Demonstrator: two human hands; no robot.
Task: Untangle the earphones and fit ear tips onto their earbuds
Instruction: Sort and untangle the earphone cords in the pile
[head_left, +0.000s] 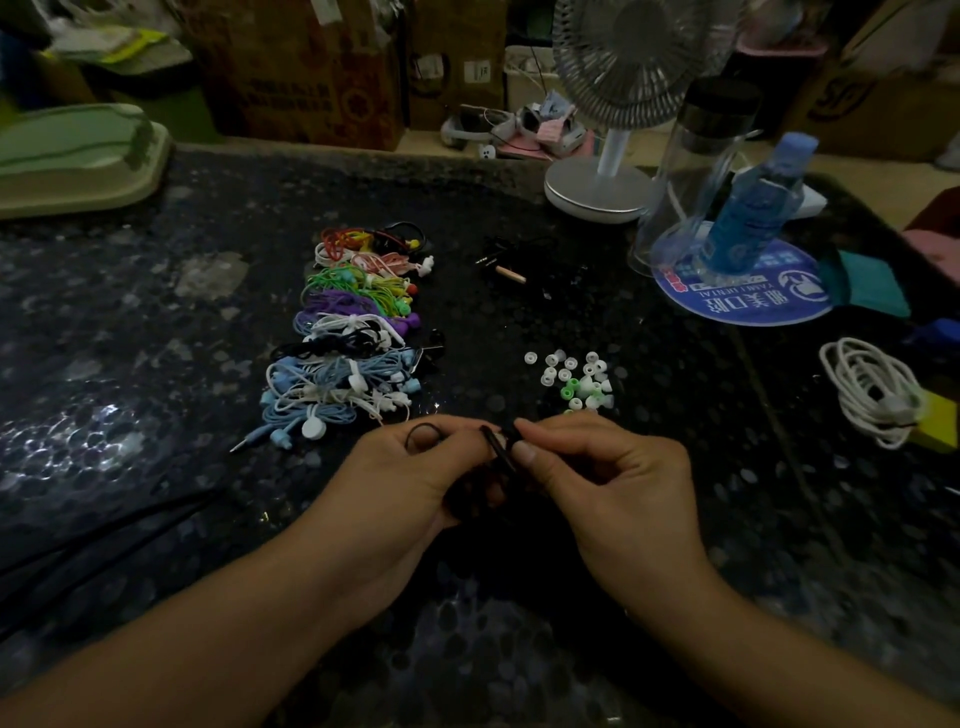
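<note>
Hands: left hand (415, 467) and right hand (587, 467) pinch black earphones (496, 449); keep the earbud steady, take ear tips (574, 382) just beyond fingertips.

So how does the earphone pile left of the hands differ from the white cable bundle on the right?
The earphone pile mixes many colours: red, green, purple, blue, black, white. The white bundle is one colour. The pile is a long row of many sets running away from the viewer, while the bundle is a single compact coil. The bundle partly rests on a yellow block; the pile lies directly on the table. Neither is being touched.
</note>
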